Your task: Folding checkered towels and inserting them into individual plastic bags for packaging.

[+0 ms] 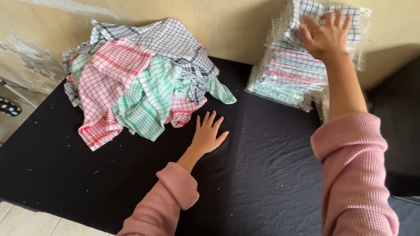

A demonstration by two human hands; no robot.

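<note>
My left hand lies flat and open on the black cloth-covered table, just in front of a loose heap of checked cloths in red, green and black on white. My right hand reaches up to the back right and rests with spread fingers on the top packet of a stack of folded checked cloths in clear plastic bags. Both arms wear pink knitted sleeves.
A worn yellowish wall rises right behind the heap and the stack. The table's left edge drops to a tiled floor. A dark spotted object shows at the far left. Small lint specks dot the black cloth.
</note>
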